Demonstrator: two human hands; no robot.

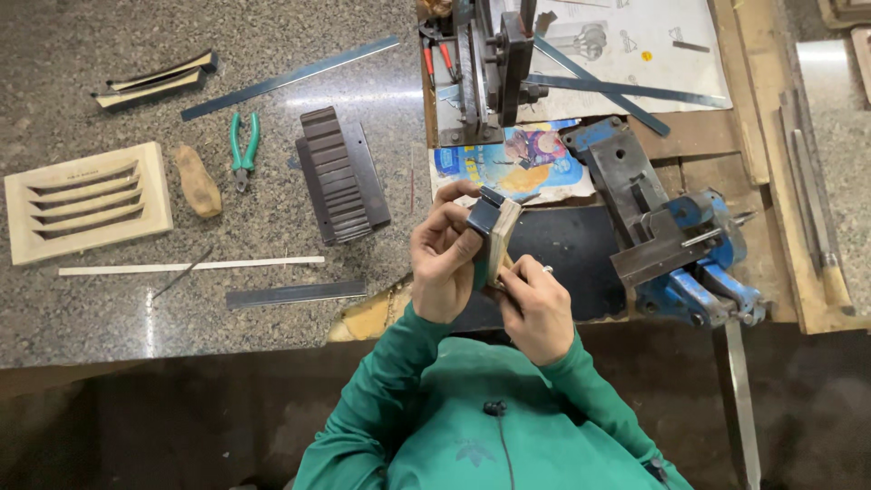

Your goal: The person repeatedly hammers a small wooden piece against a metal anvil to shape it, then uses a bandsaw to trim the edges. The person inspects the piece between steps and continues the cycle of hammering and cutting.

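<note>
At the far left of the stone worktop lies a pale wooden vent with curved slots, close to the left edge. Above it sit two thin wooden strips. Beside the vent is a brown lump, then green pliers. A long metal ruler slants across the top. Below, a thin white stick and a flat metal bar lie near the front edge of the worktop. There is bare stone around them, with room to move. Next comes a dark vent with ridges, well apart from the hands.

In the middle, over the front edge, the left hand wraps its fingers around a small wooden block. The block is light wood with a dark metal piece on its left face. It stands tilted, held up off the worktop, above a black mat. The right hand pinches the bottom of the block with closed fingers. Both hands touch each other at the block. The sleeves are green.

Behind the hands stands a dark metal machine on a wooden board. To the right sits a big blue vise, near the hands, so there is little room on that side. A file lies at the far right edge.
</note>
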